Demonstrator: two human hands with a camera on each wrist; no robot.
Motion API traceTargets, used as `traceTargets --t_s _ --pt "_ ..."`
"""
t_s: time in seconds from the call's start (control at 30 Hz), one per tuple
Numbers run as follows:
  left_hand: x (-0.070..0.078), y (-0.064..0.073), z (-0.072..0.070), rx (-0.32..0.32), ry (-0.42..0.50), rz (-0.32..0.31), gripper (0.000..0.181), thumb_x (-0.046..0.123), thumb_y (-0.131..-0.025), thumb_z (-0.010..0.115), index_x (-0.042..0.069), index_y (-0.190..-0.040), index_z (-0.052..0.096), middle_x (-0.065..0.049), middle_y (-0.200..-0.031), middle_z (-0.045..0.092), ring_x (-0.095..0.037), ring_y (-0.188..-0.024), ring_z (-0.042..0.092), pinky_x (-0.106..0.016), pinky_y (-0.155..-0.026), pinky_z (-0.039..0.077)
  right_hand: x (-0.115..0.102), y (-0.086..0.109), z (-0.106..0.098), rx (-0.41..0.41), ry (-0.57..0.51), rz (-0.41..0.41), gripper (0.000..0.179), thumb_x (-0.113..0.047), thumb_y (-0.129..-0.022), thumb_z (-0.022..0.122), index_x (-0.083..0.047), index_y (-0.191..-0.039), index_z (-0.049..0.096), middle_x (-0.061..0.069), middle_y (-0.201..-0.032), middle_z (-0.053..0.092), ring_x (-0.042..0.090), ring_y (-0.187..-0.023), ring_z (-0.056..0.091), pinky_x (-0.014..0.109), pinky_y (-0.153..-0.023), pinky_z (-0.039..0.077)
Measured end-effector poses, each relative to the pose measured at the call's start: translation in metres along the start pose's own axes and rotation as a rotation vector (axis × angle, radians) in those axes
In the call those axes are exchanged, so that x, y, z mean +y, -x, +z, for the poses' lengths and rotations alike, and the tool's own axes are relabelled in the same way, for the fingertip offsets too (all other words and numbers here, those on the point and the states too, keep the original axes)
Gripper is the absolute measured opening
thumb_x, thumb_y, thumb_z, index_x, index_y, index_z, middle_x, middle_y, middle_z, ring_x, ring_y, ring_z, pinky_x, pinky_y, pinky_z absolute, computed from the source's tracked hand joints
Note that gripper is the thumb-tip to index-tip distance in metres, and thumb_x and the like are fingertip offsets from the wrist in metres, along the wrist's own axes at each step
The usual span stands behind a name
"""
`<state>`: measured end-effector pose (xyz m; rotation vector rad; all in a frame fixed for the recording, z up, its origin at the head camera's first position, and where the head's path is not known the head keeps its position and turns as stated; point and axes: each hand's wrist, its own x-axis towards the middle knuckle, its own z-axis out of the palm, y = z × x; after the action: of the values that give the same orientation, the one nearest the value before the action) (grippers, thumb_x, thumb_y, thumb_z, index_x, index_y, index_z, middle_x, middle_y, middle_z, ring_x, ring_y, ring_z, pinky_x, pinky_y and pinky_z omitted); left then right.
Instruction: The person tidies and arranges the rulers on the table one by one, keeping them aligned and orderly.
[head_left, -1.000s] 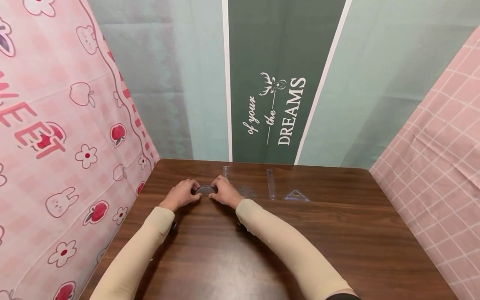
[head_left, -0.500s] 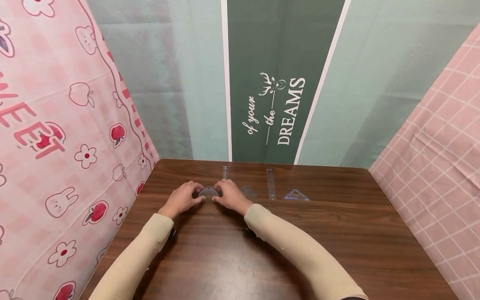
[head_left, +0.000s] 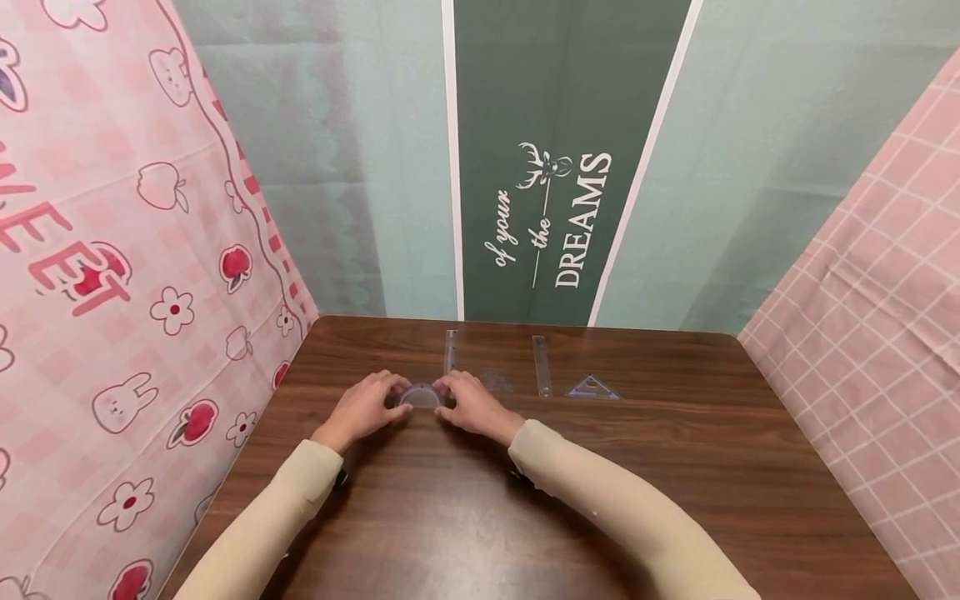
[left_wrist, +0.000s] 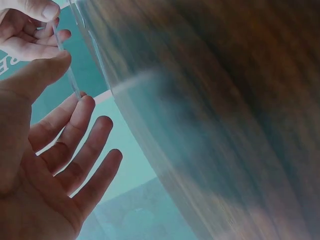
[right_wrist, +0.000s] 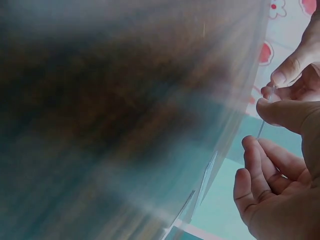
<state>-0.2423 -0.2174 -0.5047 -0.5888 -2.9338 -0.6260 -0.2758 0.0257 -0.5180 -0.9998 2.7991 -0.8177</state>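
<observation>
A clear protractor (head_left: 422, 398) is held between my two hands in the head view, its curved side toward the back of the table. My left hand (head_left: 369, 406) pinches its left end between thumb and fingertips. The right hand (head_left: 474, 406) pinches the opposite end. Seen edge-on in the left wrist view, the protractor (left_wrist: 74, 82) is a thin strip between thumb and fingers, apart from the tabletop. The right wrist view also catches its thin edge (right_wrist: 261, 129) in the right hand's grasp.
Behind the right hand lies a clear ruler (head_left: 451, 350), partly covered. Farther right on the wooden table (head_left: 480, 517) are a faint transparent piece (head_left: 497, 381), another clear ruler (head_left: 542, 367) and a blue-edged set square (head_left: 593, 387). Printed cloths (head_left: 360, 167) hang around the table.
Both hands have carried the protractor slightly right and closer to the person. More of the ruler behind the right hand shows. Other pieces stay where they were.
</observation>
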Motion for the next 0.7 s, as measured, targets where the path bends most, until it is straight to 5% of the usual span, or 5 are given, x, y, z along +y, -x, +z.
traceTargets --t_s 0.7 --pt "0.016 0.024 0.003 -0.001 -0.033 0.109 0.034 0.029 -0.093 0.087 0.012 -0.120 0.074 0.000 -0.107 0.070 -0.020 -0.100 0.068 -0.045 -0.088 0.058 -0.008 0.039 -0.001 -0.026 -0.037 -0.039 0.045 -0.018 -0.096 0.084 -0.003 -0.135 0.069 -0.002 -0.102 0.064 0.014 -0.098 0.057 0.030 -0.088 0.051"
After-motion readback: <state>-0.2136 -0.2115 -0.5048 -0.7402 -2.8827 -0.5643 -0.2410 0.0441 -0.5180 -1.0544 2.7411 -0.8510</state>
